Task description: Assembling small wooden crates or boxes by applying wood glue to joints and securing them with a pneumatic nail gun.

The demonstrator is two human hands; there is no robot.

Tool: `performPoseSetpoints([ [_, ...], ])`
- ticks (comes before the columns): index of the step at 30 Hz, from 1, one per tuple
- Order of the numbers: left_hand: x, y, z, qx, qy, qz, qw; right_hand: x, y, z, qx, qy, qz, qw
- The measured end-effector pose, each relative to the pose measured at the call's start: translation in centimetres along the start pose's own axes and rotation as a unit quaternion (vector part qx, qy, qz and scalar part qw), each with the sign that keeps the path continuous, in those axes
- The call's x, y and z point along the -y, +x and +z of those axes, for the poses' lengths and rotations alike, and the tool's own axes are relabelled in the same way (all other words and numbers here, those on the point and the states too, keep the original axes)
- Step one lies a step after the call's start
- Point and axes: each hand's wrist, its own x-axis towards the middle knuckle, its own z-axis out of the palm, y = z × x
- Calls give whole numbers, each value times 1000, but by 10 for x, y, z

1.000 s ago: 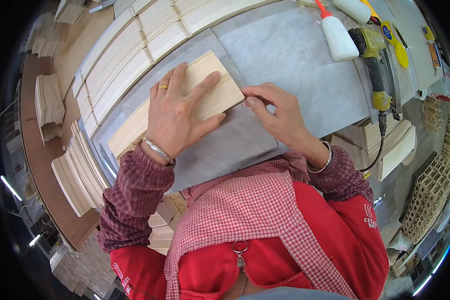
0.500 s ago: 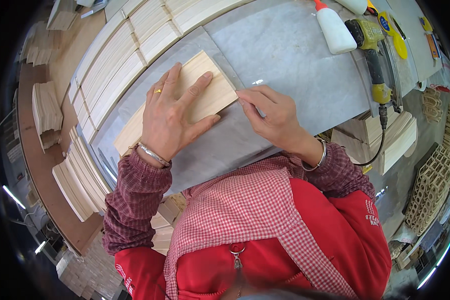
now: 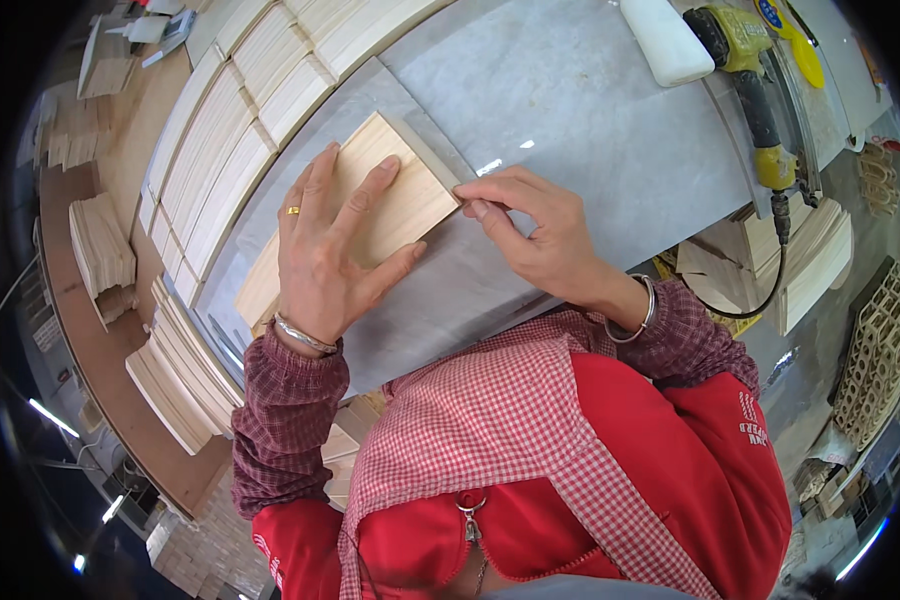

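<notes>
A pale wooden piece with a flat rectangular top and a visible side edge (image 3: 418,196) lies slanted on the grey work surface (image 3: 570,130). My left hand (image 3: 328,245) rests on its top with fingers spread, pressing on the wood rather than wrapping round it. At the piece's right corner, my right hand (image 3: 535,225) is closed in a pinch, the fingertips touching or nearly touching the edge. Whatever lies between those fingertips, if anything, is too small to make out.
Stacked wooden slats (image 3: 210,150) line the far left of the surface. A white bottle (image 3: 667,40) and a yellow-black pneumatic tool (image 3: 755,105) with a hose (image 3: 778,262) lie at far right. More wooden boards (image 3: 185,385) stand at left; others (image 3: 810,262) are below right.
The view has shifted a little, so the scene sits slightly differently. Both hands keep their places, the left spread on the wood and the right pinching at its corner.
</notes>
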Motion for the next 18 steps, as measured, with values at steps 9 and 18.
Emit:
performPoseSetpoints([
  [9, 3, -1, 8, -30, -32, 7, 999, 1, -2, 0, 3, -50, -56, 997],
  [18, 3, 2, 9, -27, -43, 6, 999, -7, 0, 2, 0, -59, -91, 994],
])
